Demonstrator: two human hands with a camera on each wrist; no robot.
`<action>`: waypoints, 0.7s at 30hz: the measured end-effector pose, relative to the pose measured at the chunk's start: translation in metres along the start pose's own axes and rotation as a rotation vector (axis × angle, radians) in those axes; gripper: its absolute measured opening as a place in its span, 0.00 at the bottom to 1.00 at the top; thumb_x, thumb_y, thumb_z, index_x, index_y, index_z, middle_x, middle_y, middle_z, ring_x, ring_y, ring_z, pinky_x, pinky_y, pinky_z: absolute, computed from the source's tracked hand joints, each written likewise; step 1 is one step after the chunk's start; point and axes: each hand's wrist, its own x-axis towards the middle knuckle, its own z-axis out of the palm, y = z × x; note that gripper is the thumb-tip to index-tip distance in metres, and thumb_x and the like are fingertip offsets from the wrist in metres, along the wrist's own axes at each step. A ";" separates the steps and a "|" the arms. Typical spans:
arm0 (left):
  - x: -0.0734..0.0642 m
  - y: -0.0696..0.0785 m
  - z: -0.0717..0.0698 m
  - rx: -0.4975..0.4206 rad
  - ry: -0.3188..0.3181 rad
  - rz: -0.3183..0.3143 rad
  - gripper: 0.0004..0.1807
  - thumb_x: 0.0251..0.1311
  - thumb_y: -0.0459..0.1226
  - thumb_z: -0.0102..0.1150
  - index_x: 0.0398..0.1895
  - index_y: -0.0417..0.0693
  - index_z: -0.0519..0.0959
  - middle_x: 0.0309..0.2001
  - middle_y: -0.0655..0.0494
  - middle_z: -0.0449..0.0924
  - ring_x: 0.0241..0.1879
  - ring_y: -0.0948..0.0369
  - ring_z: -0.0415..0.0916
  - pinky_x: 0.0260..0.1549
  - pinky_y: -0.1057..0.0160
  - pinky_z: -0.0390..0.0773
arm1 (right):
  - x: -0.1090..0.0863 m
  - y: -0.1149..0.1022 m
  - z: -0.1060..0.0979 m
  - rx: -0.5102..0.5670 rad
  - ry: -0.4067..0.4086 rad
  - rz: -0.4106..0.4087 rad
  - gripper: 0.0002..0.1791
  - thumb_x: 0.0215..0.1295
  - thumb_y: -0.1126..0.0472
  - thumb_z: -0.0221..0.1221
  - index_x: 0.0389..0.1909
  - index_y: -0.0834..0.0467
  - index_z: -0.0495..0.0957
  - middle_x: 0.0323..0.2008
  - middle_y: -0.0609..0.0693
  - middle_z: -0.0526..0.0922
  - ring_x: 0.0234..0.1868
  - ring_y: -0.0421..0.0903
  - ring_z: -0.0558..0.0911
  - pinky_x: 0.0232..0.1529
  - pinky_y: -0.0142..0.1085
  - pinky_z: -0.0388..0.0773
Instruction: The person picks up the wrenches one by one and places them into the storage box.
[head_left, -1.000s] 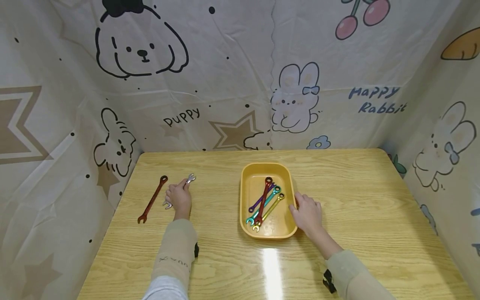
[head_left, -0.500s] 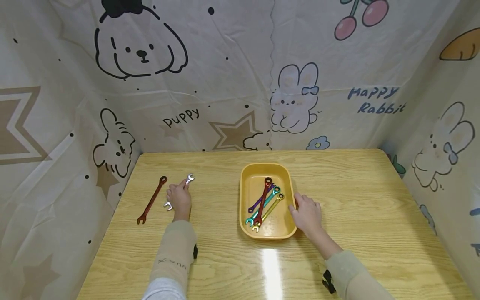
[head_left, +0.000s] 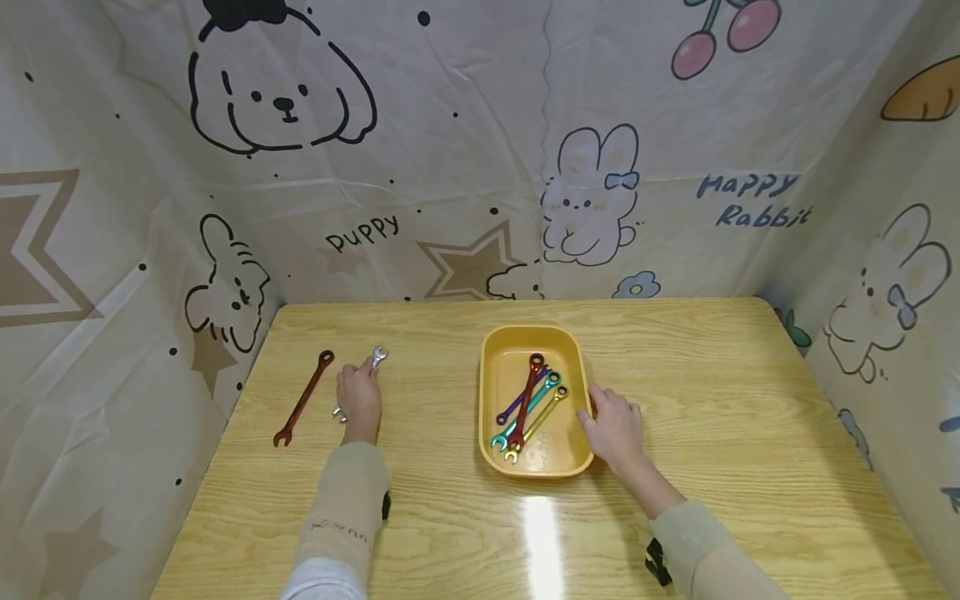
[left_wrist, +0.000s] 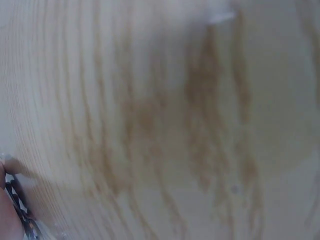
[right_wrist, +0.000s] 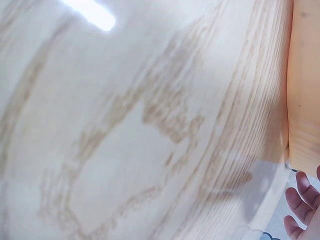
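Observation:
In the head view my left hand [head_left: 360, 400] holds a silver combination wrench [head_left: 380, 355] at the table's left side. The wrench's upper end sticks out past the fingers and its lower end shows beside the palm; the middle is hidden. A sliver of that hand and dark metal show in the left wrist view. My right hand [head_left: 617, 427] touches the right rim of a yellow tray [head_left: 491, 350], its fingers [right_wrist: 299, 206] loose in the right wrist view. Inside lie a red wrench [head_left: 527, 400], a teal wrench [head_left: 552, 380], a purple wrench [head_left: 510, 411] and a yellow wrench [head_left: 547, 412].
Another red wrench [head_left: 303, 400] lies on the wooden table [head_left: 435, 517] left of my left hand. Printed cloth walls [head_left: 450, 167] stand along the back and both sides of the table.
My left hand has shifted very slightly, and the silver wrench's lower end has turned a little toward the palm and is more covered. My right hand and the tray stay in place.

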 end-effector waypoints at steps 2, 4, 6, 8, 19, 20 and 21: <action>0.000 0.000 -0.001 0.015 -0.020 0.012 0.17 0.62 0.39 0.52 0.54 0.46 0.75 0.41 0.37 0.73 0.41 0.44 0.70 0.36 0.50 0.72 | 0.000 0.001 0.000 0.001 0.003 -0.001 0.22 0.61 0.53 0.51 0.54 0.59 0.70 0.41 0.60 0.77 0.45 0.59 0.74 0.46 0.52 0.63; 0.000 0.000 -0.002 0.028 -0.042 0.016 0.18 0.63 0.39 0.51 0.55 0.45 0.75 0.41 0.37 0.73 0.41 0.45 0.70 0.36 0.50 0.73 | 0.000 0.001 0.000 -0.001 0.003 -0.002 0.22 0.61 0.53 0.51 0.54 0.59 0.70 0.42 0.60 0.77 0.45 0.59 0.74 0.46 0.52 0.63; 0.000 -0.001 -0.003 0.036 -0.059 0.017 0.18 0.63 0.40 0.51 0.55 0.44 0.74 0.42 0.37 0.72 0.41 0.45 0.71 0.36 0.51 0.74 | 0.000 0.001 -0.001 -0.002 0.000 -0.004 0.22 0.62 0.53 0.51 0.54 0.59 0.70 0.41 0.60 0.77 0.45 0.59 0.74 0.46 0.52 0.63; 0.000 -0.001 -0.004 0.043 -0.069 0.018 0.19 0.64 0.39 0.51 0.56 0.43 0.73 0.42 0.37 0.72 0.40 0.44 0.71 0.35 0.51 0.75 | 0.000 0.001 -0.001 -0.003 -0.003 -0.004 0.21 0.61 0.53 0.51 0.53 0.59 0.70 0.41 0.60 0.78 0.45 0.59 0.74 0.45 0.52 0.63; 0.000 -0.001 -0.006 0.037 -0.082 0.037 0.18 0.64 0.38 0.50 0.54 0.38 0.73 0.40 0.34 0.72 0.39 0.42 0.73 0.31 0.48 0.76 | 0.001 -0.001 -0.003 -0.035 0.002 -0.009 0.20 0.61 0.53 0.51 0.51 0.58 0.71 0.41 0.60 0.78 0.44 0.59 0.74 0.45 0.52 0.63; 0.000 -0.001 -0.006 0.036 -0.084 0.039 0.18 0.65 0.38 0.49 0.54 0.38 0.73 0.40 0.34 0.72 0.39 0.41 0.73 0.31 0.48 0.76 | 0.001 -0.001 -0.003 -0.039 0.002 -0.011 0.20 0.61 0.52 0.51 0.51 0.58 0.71 0.41 0.60 0.78 0.44 0.59 0.74 0.45 0.52 0.63; 0.000 -0.001 -0.006 0.036 -0.086 0.039 0.18 0.65 0.37 0.49 0.54 0.38 0.73 0.40 0.34 0.72 0.38 0.41 0.73 0.31 0.48 0.76 | 0.001 -0.001 -0.003 -0.043 0.002 -0.015 0.20 0.61 0.53 0.51 0.50 0.59 0.71 0.40 0.60 0.78 0.44 0.59 0.74 0.45 0.53 0.63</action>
